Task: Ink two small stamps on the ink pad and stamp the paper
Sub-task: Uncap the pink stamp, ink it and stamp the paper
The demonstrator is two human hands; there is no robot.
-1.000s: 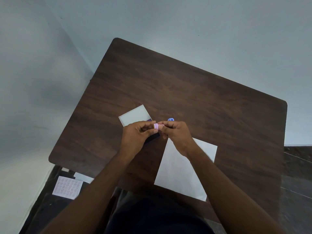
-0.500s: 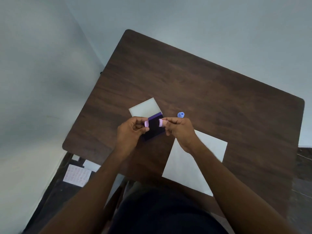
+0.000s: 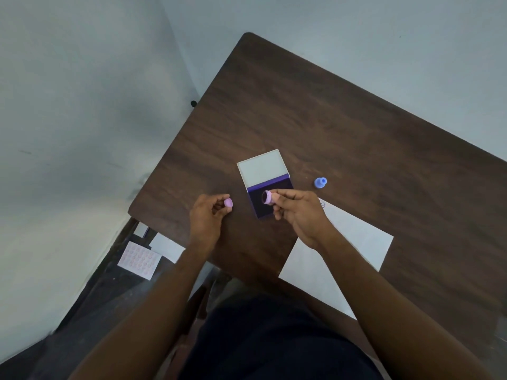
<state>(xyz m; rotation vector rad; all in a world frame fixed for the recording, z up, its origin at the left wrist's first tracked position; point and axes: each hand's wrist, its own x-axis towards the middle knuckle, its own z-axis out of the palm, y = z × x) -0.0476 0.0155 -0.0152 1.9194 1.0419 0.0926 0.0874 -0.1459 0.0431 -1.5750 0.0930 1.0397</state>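
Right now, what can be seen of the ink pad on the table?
The ink pad is a small flat case lying open on the dark wooden table. Its pale, whitish lid is folded back flat on the far side; a purple strip edges the dark, near-black pad on the near side. The right hand holds a pink stamp over the dark part; contact cannot be told. The white paper lies apart, to its right.
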